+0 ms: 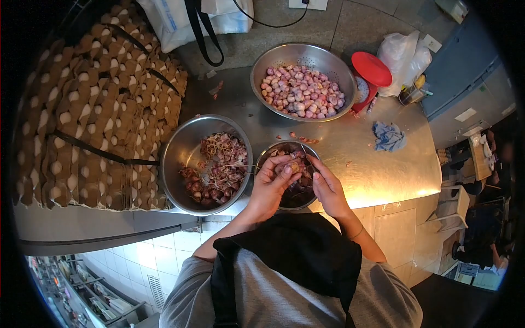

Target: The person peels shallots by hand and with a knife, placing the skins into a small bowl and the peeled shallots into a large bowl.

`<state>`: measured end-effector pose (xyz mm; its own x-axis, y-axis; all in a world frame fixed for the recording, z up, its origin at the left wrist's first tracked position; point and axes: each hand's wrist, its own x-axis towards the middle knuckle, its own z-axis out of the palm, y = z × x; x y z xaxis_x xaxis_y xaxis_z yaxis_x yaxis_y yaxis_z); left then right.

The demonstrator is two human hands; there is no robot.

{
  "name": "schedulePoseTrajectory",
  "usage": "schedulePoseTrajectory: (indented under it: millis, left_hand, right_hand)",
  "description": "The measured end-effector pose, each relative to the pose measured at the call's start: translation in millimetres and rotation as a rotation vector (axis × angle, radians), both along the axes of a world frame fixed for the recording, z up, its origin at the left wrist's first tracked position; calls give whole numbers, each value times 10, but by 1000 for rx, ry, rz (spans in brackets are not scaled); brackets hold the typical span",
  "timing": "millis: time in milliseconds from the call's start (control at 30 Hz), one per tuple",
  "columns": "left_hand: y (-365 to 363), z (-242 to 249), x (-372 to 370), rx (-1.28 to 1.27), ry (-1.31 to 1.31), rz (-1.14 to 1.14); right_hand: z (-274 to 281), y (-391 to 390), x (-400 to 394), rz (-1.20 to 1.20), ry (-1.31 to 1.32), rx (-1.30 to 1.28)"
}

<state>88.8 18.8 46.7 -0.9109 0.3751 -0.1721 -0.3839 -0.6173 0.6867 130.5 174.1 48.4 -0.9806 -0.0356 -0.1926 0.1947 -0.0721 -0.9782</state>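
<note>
My left hand [272, 186] is closed around a pale, partly peeled shallot [296, 167], held over a small metal bowl [298, 208] with reddish skins in it. Facing it, my right hand [330, 191] grips a small knife, whose thin blade [304, 148] points away from me. Its handle is mostly hidden by the fingers. To the left stands a larger metal bowl [170, 169] holding whole shallots [210, 192] and root-and-skin scraps [227, 156]. A steel colander [268, 52] beyond my hands contains many pinkish peeled shallots [303, 90].
Stacked egg trays [93, 126] crowd the left side of the steel table [377, 169]. A red scale [372, 71], plastic bags [397, 57] and a metal cup [411, 95] stand at the back right. A blue cloth [389, 136] and loose skins lie on the tabletop.
</note>
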Motion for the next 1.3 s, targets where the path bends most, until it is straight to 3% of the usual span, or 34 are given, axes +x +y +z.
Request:
schedulePoseTrajectory:
  millis: [100, 233, 433, 600, 700, 833, 1133, 1233, 1300]
  left_hand:
    - [17, -49, -7, -52, 116, 28]
    - [24, -131, -2, -246, 343, 122]
    - [-11, -121, 11, -228, 375, 148]
    - [-12, -70, 25, -219, 313, 100]
    - [3, 24, 14, -68, 164, 54]
    - [-20, -11, -6, 55, 30, 6]
    - [-48, -133, -29, 40, 80, 11]
    - [-41, -114, -14, 46, 67, -18]
    - [-39, -123, -20, 84, 53, -16]
  right_hand:
    - [116, -5, 70, 69, -103, -27]
    - [112, -64, 87, 176, 141, 104]
    - [142, -47, 49, 210, 388, 272]
    - [106, -46, 59, 149, 230, 109]
    - [1, 7, 34, 92, 201, 58]
    - [28, 5, 45, 98, 220, 81]
    - [112, -74, 59, 147, 383, 438]
    - [16, -40, 29, 109, 423, 472]
    - [-29, -29, 35, 101, 254, 293]
